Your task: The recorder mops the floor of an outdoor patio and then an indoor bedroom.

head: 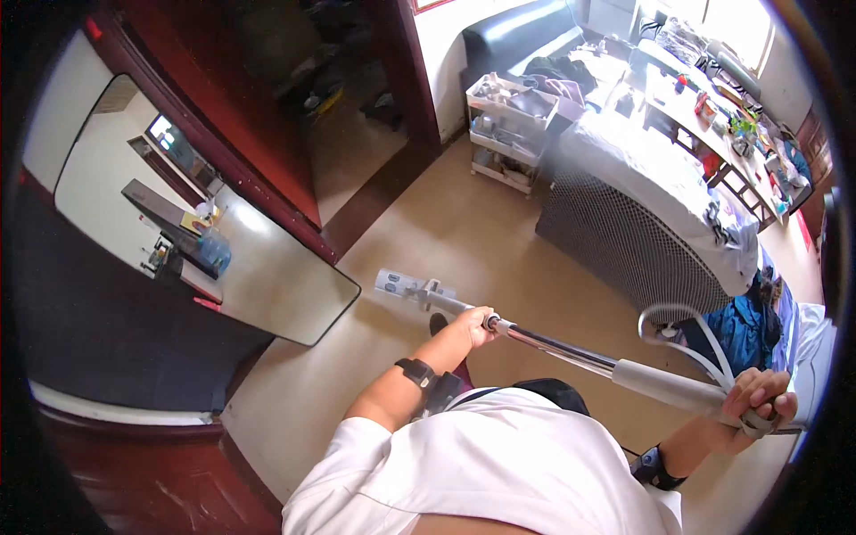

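A long mop (562, 346) with a telescopic metal tube crosses in front of me. My left hand (480, 328) is closed round the tube near the white collar, towards the mop's head. That white head (401, 284) bears printed marks and shows a bracket; its underside is hidden. At the other end, my right hand (759, 401) grips the end of the pale grey handle (669, 386). Beside this hand, a white U-shaped lever (702, 328) loops out from the handle. Black bands circle both my wrists.
A tall mirror (294, 287) leans at the left beside a dark red doorway (368, 194). Ahead stand a white tiered cart (511, 130) and a bed-like piece (622, 227) with a patterned grey side. Blue cloth (735, 331) lies at right. Tan floor (461, 221) runs between them.
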### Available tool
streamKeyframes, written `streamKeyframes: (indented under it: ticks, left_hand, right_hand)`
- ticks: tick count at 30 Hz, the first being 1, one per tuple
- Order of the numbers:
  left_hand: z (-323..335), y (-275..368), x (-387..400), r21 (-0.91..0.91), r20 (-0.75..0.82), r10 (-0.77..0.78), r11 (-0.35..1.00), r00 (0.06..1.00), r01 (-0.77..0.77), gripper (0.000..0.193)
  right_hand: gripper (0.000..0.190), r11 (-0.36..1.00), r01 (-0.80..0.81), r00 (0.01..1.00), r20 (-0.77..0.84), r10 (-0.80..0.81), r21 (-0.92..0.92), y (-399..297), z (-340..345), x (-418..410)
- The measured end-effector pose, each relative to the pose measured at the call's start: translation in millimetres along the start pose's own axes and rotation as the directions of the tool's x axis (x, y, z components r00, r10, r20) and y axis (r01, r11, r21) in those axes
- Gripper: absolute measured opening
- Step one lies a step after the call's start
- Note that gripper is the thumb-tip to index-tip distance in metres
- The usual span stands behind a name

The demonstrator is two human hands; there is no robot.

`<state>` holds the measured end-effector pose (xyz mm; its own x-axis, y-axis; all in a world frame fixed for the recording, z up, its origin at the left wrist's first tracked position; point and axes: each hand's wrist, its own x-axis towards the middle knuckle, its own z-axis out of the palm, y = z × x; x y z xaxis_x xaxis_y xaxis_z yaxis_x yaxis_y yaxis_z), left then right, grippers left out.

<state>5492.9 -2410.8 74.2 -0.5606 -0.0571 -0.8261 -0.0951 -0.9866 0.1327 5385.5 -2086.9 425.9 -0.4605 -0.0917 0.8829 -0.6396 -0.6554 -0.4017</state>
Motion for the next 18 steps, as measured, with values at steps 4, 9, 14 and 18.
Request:
streamKeyframes:
  ticks: [4,9,14,18]
  left_hand:
    - [18,83,50,0.152,-0.024,-0.015,0.988,1.0,0.018,0.012]
    - [27,208,103,0.128,-0.035,0.024,0.992,0.999,-0.02,0.013]
    - [71,305,154,0.118,0.034,0.009,0.993,0.999,-0.013,0.013]
    - [111,360,172,-0.028,-0.052,0.131,0.991,0.99,-0.133,0.014]
  right_hand:
    - [0.017,0.966,0.069,0.998,0.005,-0.07,-0.248,55,45,-2]
    - [0.021,0.857,-0.037,0.999,-0.04,0.019,-0.513,129,107,3]
    - [0.03,0.722,-0.275,0.961,-0.162,0.224,-0.635,194,160,5]
    - [0.03,0.556,-0.392,0.857,-0.072,0.51,-0.733,261,180,13]
